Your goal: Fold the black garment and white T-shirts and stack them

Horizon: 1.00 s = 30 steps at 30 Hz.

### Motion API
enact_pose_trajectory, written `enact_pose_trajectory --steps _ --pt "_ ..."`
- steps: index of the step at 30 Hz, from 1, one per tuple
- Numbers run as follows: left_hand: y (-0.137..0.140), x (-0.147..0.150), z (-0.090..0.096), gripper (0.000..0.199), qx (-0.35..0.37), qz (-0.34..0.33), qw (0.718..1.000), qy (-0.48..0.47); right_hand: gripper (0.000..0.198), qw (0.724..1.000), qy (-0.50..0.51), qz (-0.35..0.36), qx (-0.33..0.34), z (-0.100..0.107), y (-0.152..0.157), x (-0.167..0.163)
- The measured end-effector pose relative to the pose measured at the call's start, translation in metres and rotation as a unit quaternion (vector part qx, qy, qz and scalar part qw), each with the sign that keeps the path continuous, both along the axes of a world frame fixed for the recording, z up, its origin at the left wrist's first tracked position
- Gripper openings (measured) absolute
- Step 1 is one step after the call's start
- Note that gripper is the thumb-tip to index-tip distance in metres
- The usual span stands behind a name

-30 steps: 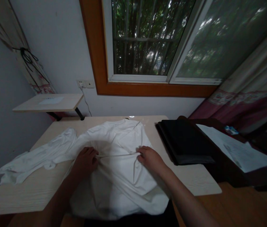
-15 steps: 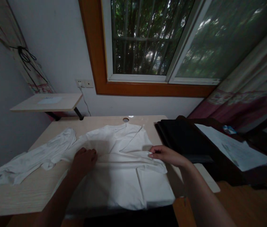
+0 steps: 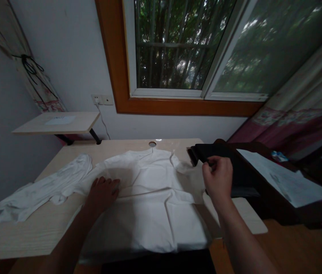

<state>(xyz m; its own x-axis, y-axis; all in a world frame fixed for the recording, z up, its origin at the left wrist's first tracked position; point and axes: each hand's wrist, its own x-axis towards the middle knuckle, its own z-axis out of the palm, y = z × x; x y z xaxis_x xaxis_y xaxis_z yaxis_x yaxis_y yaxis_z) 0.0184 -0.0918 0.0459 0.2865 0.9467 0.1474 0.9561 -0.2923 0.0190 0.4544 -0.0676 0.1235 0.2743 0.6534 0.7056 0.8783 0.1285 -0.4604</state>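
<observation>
One white shirt is being held up by a pale table. Its left side is being touched by the left hand, palm down; whether cloth is being pinched cannot be told. The right hand is being curled small near a black stack; whether the right sleeve is being held cannot be told.

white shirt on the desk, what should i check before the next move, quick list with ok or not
1. Left hand on the white shirt: ok, it rests there.
2. Collar in sight: ok, at the end towards the window.
3. Shirt front smooth: not ok, creases run across it.
4. White cloth at the left flat: not ok, bunched.
5. Right hand gripping fabric: cannot tell, its curled fingers hide it.
</observation>
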Motion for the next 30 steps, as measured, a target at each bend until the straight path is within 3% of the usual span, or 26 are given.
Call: enact_pose_trajectory --steps 4,8,12,17,20,23,27,30 --pt "0.006 0.006 -0.005 0.024 0.028 -0.032 0.999 -0.023 0.015 0.996 -0.071 0.052 -0.017 -0.002 -0.003 -0.021" --pt "0.008 0.021 -0.013 0.032 0.033 -0.040 0.998 -0.037 0.021 0.972 -0.105 0.182 -0.104 -0.016 0.004 -0.053" --pt "0.011 0.031 -0.021 0.041 0.045 -0.022 0.997 -0.054 0.027 0.926 -0.119 0.313 -0.175 -0.047 0.024 -0.083" --pt "0.025 0.023 -0.028 0.043 0.033 -0.031 0.995 -0.092 0.033 0.904 -0.153 0.350 -0.192 -0.094 0.043 -0.101" --pt "0.037 0.007 -0.029 0.042 0.009 -0.062 0.986 -0.154 0.036 0.909 -0.167 0.333 -0.186 -0.112 0.048 -0.098" --pt "0.043 -0.019 -0.021 0.036 0.033 -0.057 0.979 -0.195 0.038 0.914 -0.172 0.317 -0.184 -0.117 0.051 -0.089" --pt "0.035 -0.074 -0.001 0.024 0.099 0.030 0.987 -0.124 0.038 0.918 -0.171 0.304 -0.187 -0.117 0.053 -0.078" --pt "0.022 -0.122 0.005 0.023 0.099 0.073 0.991 -0.059 0.038 0.922 -0.168 0.293 -0.191 -0.117 0.053 -0.075"
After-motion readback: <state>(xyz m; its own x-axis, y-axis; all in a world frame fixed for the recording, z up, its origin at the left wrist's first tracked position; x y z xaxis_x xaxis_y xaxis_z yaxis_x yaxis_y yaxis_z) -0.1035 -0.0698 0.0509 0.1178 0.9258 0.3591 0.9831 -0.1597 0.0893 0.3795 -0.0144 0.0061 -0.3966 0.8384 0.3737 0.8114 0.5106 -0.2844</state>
